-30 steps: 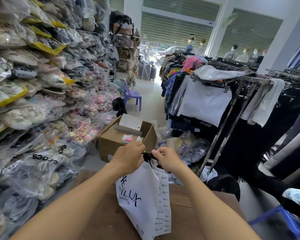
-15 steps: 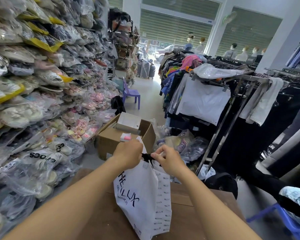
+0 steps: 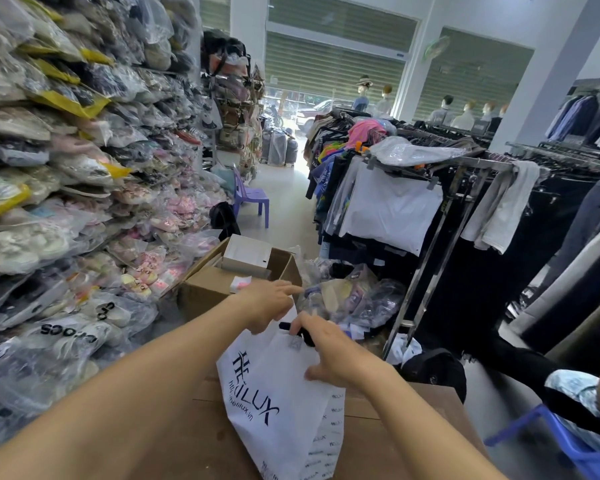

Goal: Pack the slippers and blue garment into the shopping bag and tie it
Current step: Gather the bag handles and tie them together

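A white shopping bag with black lettering stands upright on the brown table. A black tie gathers its top. My left hand pinches the bag's top from the left, index finger stretched out. My right hand lies over the bag's upper right side with fingers spread, touching the black tie. The slippers and the blue garment are hidden from sight; the bag looks filled.
An open cardboard box with a white box inside sits beyond the table. Stacked bagged shoes line the left. Clothes racks stand on the right, a purple chair in the aisle. Another person sits on a blue stool at right.
Both hands had been pinching the black tie close together at the bag's top. Now my right hand has opened and dropped onto the bag's side, and the bag sits lower in view.
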A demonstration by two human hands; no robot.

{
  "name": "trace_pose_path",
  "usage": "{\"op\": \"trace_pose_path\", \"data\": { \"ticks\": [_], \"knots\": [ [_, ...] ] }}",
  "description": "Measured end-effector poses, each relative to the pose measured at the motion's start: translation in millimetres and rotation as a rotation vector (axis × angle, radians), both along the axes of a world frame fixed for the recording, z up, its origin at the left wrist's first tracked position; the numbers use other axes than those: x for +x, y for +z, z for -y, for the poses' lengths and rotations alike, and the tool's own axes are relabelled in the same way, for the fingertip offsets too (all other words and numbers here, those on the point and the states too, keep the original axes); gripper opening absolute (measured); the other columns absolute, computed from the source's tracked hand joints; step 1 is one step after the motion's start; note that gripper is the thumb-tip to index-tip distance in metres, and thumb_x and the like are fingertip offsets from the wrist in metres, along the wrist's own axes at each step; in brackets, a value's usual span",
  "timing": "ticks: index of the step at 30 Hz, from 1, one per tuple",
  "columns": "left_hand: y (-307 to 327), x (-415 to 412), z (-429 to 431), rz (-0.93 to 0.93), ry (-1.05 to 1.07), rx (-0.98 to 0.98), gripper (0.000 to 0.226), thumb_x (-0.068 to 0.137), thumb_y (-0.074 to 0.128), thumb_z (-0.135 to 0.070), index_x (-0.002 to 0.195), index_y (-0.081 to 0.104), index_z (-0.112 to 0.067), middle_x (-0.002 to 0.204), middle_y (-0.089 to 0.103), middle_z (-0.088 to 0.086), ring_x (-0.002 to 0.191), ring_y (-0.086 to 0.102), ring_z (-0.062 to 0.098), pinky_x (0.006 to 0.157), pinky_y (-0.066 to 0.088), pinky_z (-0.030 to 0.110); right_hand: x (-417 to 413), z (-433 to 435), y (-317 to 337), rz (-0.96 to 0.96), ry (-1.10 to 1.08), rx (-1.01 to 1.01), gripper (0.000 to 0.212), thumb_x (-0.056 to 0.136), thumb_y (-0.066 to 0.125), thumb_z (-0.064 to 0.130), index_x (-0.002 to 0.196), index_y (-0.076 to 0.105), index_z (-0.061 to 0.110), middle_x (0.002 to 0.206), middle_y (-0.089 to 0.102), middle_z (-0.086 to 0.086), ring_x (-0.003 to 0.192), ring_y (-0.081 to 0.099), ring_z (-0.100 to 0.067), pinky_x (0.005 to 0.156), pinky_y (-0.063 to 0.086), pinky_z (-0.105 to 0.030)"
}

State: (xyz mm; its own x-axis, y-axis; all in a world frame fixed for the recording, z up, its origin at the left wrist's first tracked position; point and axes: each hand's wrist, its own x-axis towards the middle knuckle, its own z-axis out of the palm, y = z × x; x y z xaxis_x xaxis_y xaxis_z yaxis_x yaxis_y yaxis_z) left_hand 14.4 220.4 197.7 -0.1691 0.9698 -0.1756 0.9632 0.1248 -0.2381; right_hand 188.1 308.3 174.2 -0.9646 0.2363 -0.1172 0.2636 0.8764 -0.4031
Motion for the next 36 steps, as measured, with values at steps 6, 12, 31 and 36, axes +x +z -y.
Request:
{"op": "trace_pose_path", "data": {
  "ticks": [6, 12, 31, 36],
  "knots": [
    [-7.1, -9.5, 2.2, -0.127, -0.07, 0.107, 0.029, 0.084, 0.061, -0.002, 0.105, 0.054, -0.019, 0.113, 0.058, 0.0, 0.111, 0.045, 0.022, 0.085, 0.04, 0.034, 9.7, -8.6, -12.4, -0.07, -0.073, 0.029, 0.056, 0.076, 0.062, -0.004, 0.113, 0.039, 0.031, 0.118, 0.032, 0.002, 0.108, 0.04, -0.026, 0.089, 0.049, -0.044],
    [-18.4, -25.3, 30.6, 0.195, 0.08, 0.257, 0.033, 0.077, 0.053, 0.008, 0.085, 0.041, -0.021, 0.09, 0.051, -0.003, 0.084, 0.042, 0.02, 0.065, 0.03, 0.027, 1.6, -26.7, -21.8, -0.136, -0.265, 0.097, 0.053, 0.083, 0.057, -0.002, 0.12, 0.039, 0.031, 0.121, 0.034, 0.002, 0.091, 0.051, -0.029, 0.079, 0.051, -0.045],
    [-38.4, -40.7, 72.4, 0.64, 0.504, 0.442, 0.017, 0.086, 0.069, -0.021, 0.092, 0.053, -0.022, 0.112, 0.06, 0.0, 0.104, 0.056, 0.022, 0.085, 0.05, 0.04, -32.7, -33.2, -22.5, -0.028, -0.297, 0.086, 0.034, 0.099, 0.049, 0.015, 0.128, 0.059, 0.029, 0.129, 0.063, -0.007, 0.107, 0.061, -0.031, 0.086, 0.054, -0.048],
    [-46.0, -37.2, 73.4, 0.647, 0.534, 0.492, 0.02, 0.089, 0.067, -0.022, 0.098, 0.049, -0.023, 0.115, 0.058, -0.001, 0.099, 0.055, 0.02, 0.078, 0.047, 0.032, -32.2, -35.2, -21.9, 0.034, -0.278, 0.048, 0.035, 0.099, 0.051, 0.019, 0.133, 0.056, 0.026, 0.131, 0.061, -0.012, 0.111, 0.059, -0.034, 0.091, 0.053, -0.049]
  ]
}}
